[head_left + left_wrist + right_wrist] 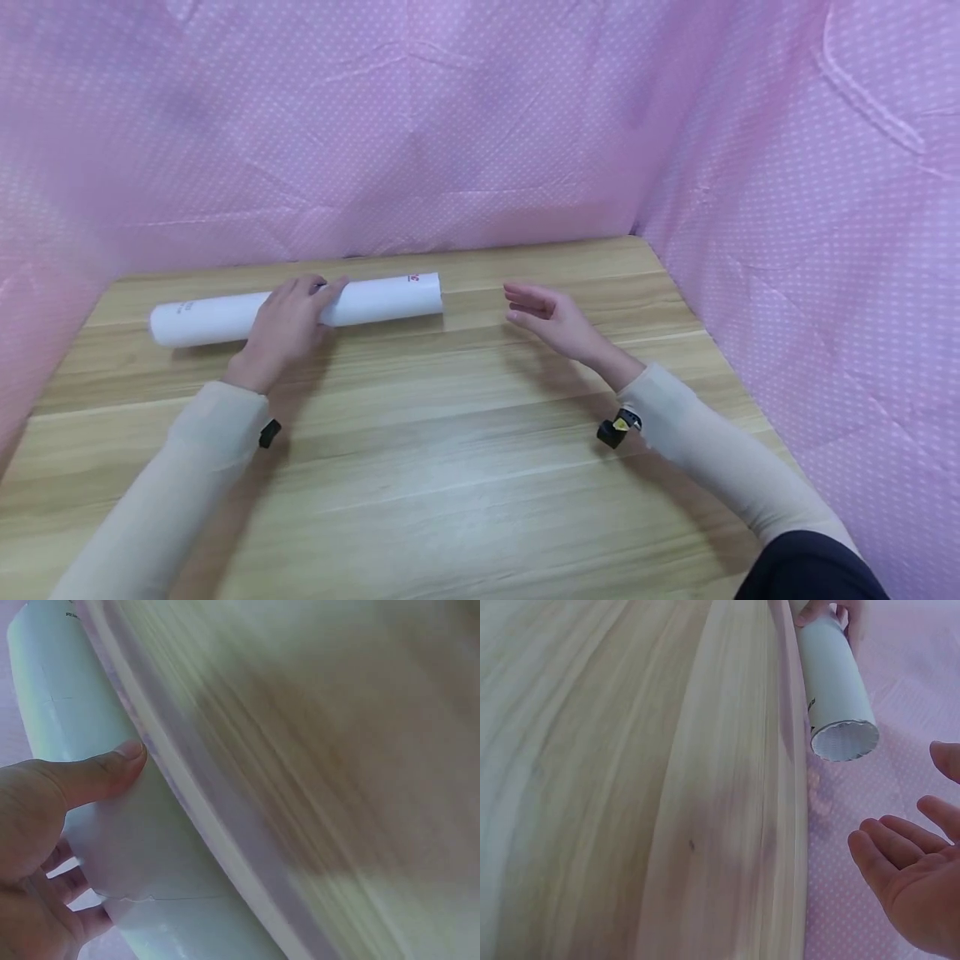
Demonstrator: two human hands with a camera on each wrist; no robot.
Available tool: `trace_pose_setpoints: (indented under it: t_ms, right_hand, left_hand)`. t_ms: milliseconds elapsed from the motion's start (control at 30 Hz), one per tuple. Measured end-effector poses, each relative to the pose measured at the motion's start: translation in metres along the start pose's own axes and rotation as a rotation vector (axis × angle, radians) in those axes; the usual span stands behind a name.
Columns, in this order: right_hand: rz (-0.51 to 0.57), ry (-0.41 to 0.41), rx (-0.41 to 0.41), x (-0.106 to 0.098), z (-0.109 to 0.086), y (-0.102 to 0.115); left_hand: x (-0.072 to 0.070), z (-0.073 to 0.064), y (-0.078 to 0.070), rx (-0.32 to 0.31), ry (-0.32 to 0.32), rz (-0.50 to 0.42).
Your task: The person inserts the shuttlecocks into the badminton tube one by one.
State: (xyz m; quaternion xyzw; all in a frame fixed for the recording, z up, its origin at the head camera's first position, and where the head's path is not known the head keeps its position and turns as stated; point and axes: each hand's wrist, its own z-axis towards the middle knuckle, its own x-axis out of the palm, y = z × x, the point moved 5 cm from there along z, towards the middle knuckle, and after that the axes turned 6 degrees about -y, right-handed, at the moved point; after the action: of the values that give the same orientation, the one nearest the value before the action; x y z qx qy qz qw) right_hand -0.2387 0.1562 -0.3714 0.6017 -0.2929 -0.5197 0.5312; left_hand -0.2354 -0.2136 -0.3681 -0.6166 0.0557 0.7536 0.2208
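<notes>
A long white cardboard tube (382,302) lies crosswise near the back left of the table, with small red print by its right end and grey print by its left. My left hand (281,329) grips it around the middle from above. In the left wrist view the thumb (101,776) lies along the near side of the tube (161,847), and the other fingers reach round its far side, partly hidden. To the right of the tube, apart from it, my right hand (553,321) is held with loosely bent fingers and nothing in it. The right wrist view shows the tube's hollow end (845,741) with a ragged rim.
The wood-grain table (450,467) fills the front of the scene. Pink dotted cloth (465,125) hangs behind it and along both sides. Each wrist carries a small black camera, such as the right wrist camera (615,429).
</notes>
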Motion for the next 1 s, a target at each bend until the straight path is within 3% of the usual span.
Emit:
trace_pose_setpoints:
  t_ms: [367, 900, 1000]
  right_hand:
    - [-0.023, 0.045, 0.018, -0.002, -0.009, -0.006]
    - [-0.034, 0.062, 0.023, 0.002, -0.016, -0.006]
    - [-0.048, 0.063, 0.023, 0.001, -0.018, -0.008]
  left_hand:
    - [0.008, 0.016, 0.024, -0.071, 0.069, -0.013]
    - [0.015, 0.022, 0.03, -0.131, 0.19, -0.027]
    - [0.016, 0.021, 0.03, -0.135, 0.187, -0.035]
